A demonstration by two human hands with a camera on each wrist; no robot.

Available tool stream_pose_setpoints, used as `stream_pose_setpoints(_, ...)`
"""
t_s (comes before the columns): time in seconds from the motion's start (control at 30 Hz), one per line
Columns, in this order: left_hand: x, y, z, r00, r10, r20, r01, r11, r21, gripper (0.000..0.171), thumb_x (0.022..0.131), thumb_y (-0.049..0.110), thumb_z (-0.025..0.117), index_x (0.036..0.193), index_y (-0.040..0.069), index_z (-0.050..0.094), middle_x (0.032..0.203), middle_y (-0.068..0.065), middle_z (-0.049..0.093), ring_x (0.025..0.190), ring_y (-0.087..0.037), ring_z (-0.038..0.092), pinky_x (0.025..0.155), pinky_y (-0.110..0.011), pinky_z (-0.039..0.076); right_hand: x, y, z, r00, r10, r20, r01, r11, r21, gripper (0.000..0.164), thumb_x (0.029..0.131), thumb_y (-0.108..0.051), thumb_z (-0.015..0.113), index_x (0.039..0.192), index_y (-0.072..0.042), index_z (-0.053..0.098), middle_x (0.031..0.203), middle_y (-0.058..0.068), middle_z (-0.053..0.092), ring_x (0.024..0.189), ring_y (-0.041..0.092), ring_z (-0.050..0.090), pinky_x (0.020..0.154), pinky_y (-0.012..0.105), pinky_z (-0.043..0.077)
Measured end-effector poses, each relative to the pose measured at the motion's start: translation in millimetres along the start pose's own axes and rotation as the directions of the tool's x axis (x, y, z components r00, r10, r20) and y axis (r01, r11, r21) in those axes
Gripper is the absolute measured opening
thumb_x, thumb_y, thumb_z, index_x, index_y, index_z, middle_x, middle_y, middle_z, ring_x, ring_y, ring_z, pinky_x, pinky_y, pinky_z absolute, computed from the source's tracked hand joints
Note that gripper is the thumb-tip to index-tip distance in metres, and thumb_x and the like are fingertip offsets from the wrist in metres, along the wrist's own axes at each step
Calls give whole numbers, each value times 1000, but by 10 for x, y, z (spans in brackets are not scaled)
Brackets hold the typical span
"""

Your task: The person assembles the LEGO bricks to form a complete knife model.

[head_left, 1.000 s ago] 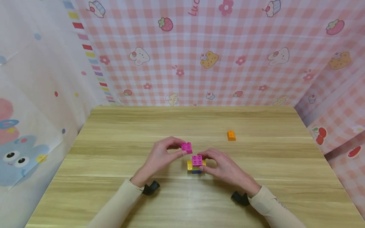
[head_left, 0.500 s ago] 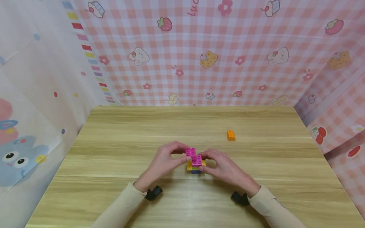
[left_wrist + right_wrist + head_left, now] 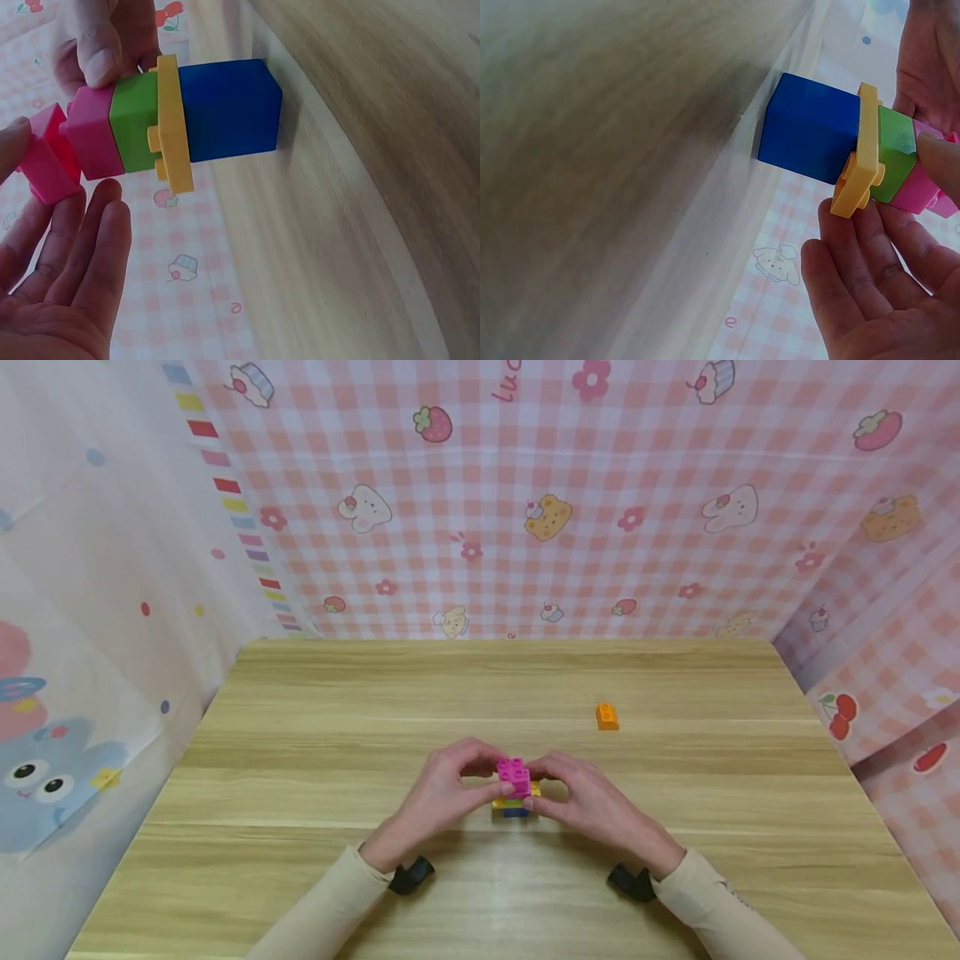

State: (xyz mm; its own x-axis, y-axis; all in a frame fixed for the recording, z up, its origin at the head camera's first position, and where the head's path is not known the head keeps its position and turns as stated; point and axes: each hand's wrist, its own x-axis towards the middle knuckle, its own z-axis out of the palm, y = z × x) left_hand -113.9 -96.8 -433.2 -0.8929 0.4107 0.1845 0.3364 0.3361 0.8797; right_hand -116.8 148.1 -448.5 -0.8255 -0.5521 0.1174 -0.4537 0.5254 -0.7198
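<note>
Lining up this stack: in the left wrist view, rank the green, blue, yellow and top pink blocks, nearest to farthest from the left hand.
1. Top pink block: pinched by the left hand.
2. Green block: beneath the lower pink block.
3. Yellow block: under the green.
4. Blue block: at the bottom.

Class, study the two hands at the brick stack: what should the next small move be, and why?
Probably the left hand should level the upper pink brick onto the lower pink brick. The left wrist view shows the upper one pinched at a tilt, not seated flush, while the right hand grips the stack near its top.
</note>
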Motion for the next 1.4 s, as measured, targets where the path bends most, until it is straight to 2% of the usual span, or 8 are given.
stream_pose_setpoints(0.13,3,4,24,1000,9,-4,-9,1000,1,28,88,18,85,112,13,73,109,4,71,103,-14,70,94,-29,58,5,3,3,1000,-5,1,5,1000,6,31,95,-30,78,124,-21,71,116,-12,68,111,14,65,100,44,55)
stream_pose_setpoints(0.33,11,-1,46,996,87,8,-88,996,15,27,88,13,85,112,9,73,109,1,70,102,-16,70,92,-29,59,8,10,2,1000,-21,-2,21,1000,1,32,95,-31,78,124,-20,71,117,-10,69,112,14,66,100,43,55)
stream_pose_setpoints(0.5,20,0,54,994,107,14,-107,994,-6,27,88,10,84,112,7,72,108,-2,69,100,-18,70,90,-33,60,-28,-23,-75,1000,6,7,-6,1000,-22,46,95,-44,75,133,-21,68,128,-7,68,119,18,64,101,47,54)
stream_pose_setpoints(0.6,23,4,55,994,112,12,-112,994,-1,27,88,10,84,111,6,72,108,-4,69,100,-20,71,89,-31,60,-52,-46,-153,1000,4,-24,-4,1000,-1,49,96,-41,75,137,-16,66,133,-3,66,122,21,62,102,50,53)
stream_pose_setpoints(0.77,30,5,50,994,104,15,-104,994,13,26,89,11,83,111,5,72,109,-5,70,101,-21,72,91,-26,58,-23,-56,-232,991,-96,-95,97,995,5,38,97,-27,76,132,-15,69,132,-3,68,124,21,62,103,50,52)
stream_pose_setpoints(1.0,46,39,33,997,63,41,-62,998,-3,24,88,13,84,110,8,74,108,-1,70,103,-18,72,91,-25,58,52,-76,-226,972,-212,-97,211,977,-17,28,95,-20,77,123,-17,74,121,-6,72,113,15,67,95,43,58)
stream_pose_setpoints(1.13,57,47,29,998,39,43,-39,999,-20,25,87,13,85,109,8,75,108,1,70,104,-17,72,90,-25,58,63,-88,-227,980,-183,-82,184,983,9,27,95,-21,78,122,-17,74,118,-7,74,109,12,69,93,39,59)
stream_pose_setpoints(1.4,57,8,45,1000,3,31,0,997,-77,26,85,10,86,110,6,77,103,-1,70,98,-16,73,86,-26,60,62,-129,-248,992,-121,-17,122,991,63,28,97,-24,76,122,-13,74,119,-1,74,109,19,71,94,37,59)
